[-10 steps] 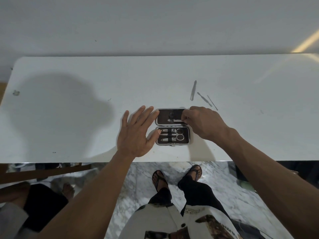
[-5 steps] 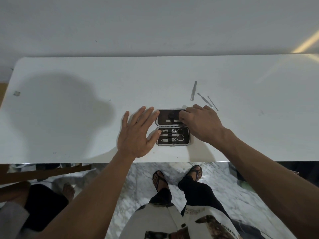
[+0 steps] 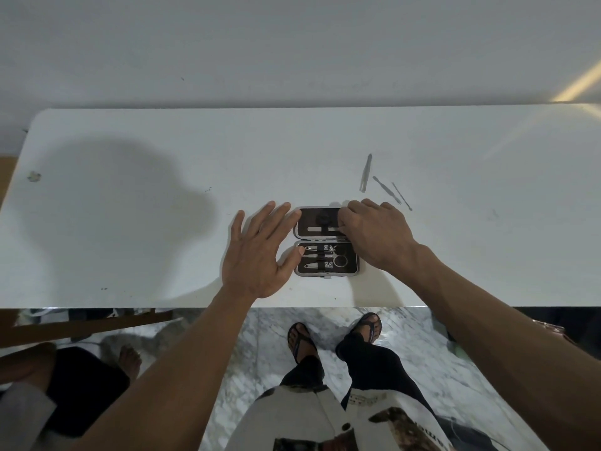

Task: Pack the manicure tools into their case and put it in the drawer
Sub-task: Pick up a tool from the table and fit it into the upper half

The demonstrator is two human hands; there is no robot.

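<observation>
— Where is the case?

— The manicure case [image 3: 326, 241] lies open just below the middle of the frame, near the front edge of the white table [image 3: 130, 222]. Its lower half carries clippers and small scissors [image 3: 335, 259] under a dark strap; the upper half has a slim nail file [image 3: 320, 228] lying across it.

— And the hands?

— The right hand [image 3: 374, 237] covers the case's right end, its fingers curled and pinching the right end of that file. The left hand [image 3: 260, 252] is spread flat, fingers straight and wide, with fingertips and thumb against the case's left edge. It holds nothing.

— Anything still outside the case?

— Three thin metal tools, up and to the right of it: tweezers [image 3: 366, 172], nearly upright in the frame, then a cuticle pusher [image 3: 386, 189] and a thinner pick [image 3: 402, 196], both slanted. They lie close together, apart from the case.

— Around the table?

— A grey wall above; below, a marble floor [image 3: 266, 353], sandalled feet [image 3: 300, 341], and another person's bare foot [image 3: 130, 358] at lower left.
</observation>
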